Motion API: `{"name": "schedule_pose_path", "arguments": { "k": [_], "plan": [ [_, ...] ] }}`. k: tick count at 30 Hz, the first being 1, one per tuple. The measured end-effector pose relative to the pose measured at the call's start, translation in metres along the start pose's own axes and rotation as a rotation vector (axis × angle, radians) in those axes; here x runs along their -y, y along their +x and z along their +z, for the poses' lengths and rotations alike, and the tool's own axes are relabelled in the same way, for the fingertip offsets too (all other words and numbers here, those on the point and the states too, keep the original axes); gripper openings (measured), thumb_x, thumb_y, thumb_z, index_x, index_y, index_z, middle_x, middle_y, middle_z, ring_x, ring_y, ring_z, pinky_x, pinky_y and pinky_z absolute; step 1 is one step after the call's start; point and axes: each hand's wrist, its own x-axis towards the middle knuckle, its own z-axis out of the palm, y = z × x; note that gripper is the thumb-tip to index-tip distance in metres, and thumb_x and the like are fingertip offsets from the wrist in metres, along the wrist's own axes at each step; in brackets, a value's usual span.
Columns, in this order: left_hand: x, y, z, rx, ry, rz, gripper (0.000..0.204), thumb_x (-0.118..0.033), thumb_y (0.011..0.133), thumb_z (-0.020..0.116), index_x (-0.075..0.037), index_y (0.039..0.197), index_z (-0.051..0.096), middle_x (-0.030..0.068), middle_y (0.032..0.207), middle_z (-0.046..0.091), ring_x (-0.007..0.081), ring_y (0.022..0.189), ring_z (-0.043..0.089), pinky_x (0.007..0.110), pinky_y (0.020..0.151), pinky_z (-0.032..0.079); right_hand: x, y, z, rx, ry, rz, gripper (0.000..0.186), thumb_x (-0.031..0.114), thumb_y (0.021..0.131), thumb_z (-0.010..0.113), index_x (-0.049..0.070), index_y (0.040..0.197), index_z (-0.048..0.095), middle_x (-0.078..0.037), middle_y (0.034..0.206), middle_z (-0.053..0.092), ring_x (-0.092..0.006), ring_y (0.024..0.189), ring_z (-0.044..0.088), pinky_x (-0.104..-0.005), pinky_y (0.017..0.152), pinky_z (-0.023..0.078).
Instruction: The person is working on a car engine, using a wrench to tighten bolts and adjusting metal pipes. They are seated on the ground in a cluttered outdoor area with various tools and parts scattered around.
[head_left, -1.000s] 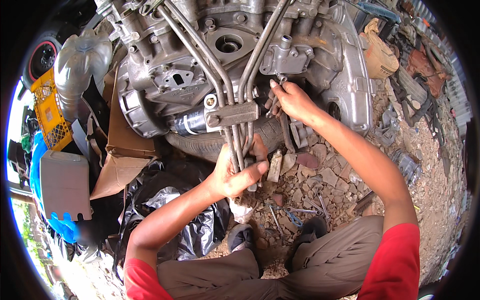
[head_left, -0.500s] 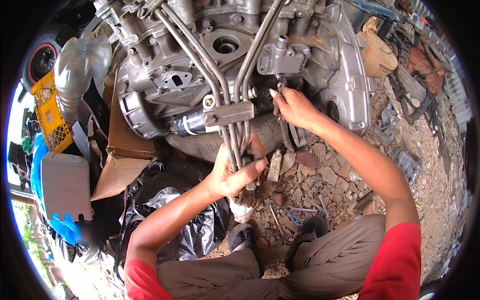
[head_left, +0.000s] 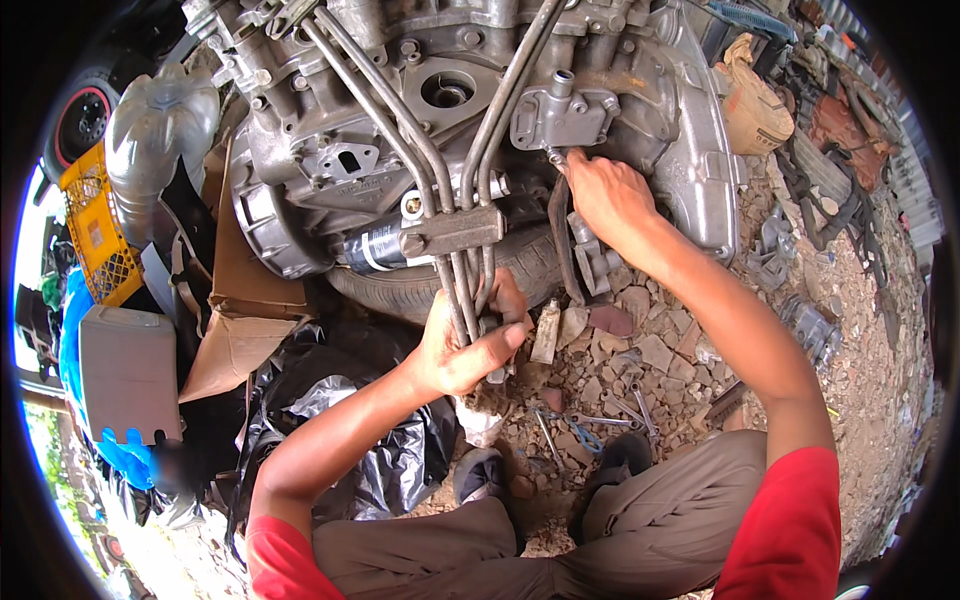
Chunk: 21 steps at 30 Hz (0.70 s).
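My left hand (head_left: 460, 350) is closed around the lower ends of several bent metal pipes (head_left: 424, 150), just below the clamp block (head_left: 455, 232) that joins them. The pipes rise across the front of a large grey engine (head_left: 330, 120). Under a small metal housing (head_left: 575, 120) on the engine, the fingertips of my right hand (head_left: 615, 205) close on a small metal fitting (head_left: 556, 157); my fingers partly hide it. A dark strip or hose (head_left: 562, 245) hangs below that hand. Behind the pipes lies a black cylinder with a white label (head_left: 380, 248).
A tyre (head_left: 400, 292) lies under the engine. Several spanners (head_left: 645, 408) rest on the stony ground near my shoes. At left are a cardboard box (head_left: 250, 270), black plastic sheeting (head_left: 330, 400), a yellow crate (head_left: 100, 230) and a grey plastic container (head_left: 130, 360).
My right hand has moved up slightly and turned, bringing its fingertips to the fitting under the housing. My left hand keeps its hold on the pipes. The view has shifted slightly.
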Motion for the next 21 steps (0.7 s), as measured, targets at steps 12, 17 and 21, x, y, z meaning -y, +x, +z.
{"name": "schedule_pose_path", "arguments": {
  "k": [12,17,21],
  "plan": [
    [-0.002,0.0,-0.001,0.019,0.025,-0.028,0.029,-0.022,0.088,0.065,-0.007,0.08,0.042,0.0039,0.064,0.047,0.0121,0.057,0.045,0.027,0.053,0.036,0.013,0.007,0.034,0.254,1.054,0.307,0.046,0.04,0.104,0.041,0.0,0.088,0.056,-0.008,0.071,0.066,-0.0143,0.058,0.059,-0.0309,0.055,0.048],
    [-0.003,0.002,0.0,0.031,0.02,-0.029,0.027,-0.022,0.088,0.064,-0.007,0.08,0.042,0.0048,0.064,0.048,0.0122,0.058,0.046,0.027,0.053,0.037,0.018,0.011,0.051,0.133,1.261,0.328,0.043,0.039,0.105,0.04,0.001,0.091,0.054,-0.008,0.078,0.066,-0.0111,0.054,0.057,-0.0258,0.052,0.047],
    [-0.006,0.0,-0.002,0.033,0.025,-0.045,0.026,-0.021,0.088,0.065,-0.006,0.082,0.044,0.006,0.066,0.05,0.0115,0.059,0.046,0.026,0.054,0.037,0.024,0.011,0.046,0.042,1.309,0.331,0.041,0.037,0.105,0.039,0.003,0.089,0.054,-0.009,0.077,0.066,-0.0118,0.056,0.059,-0.0265,0.052,0.049]
  ]
}}
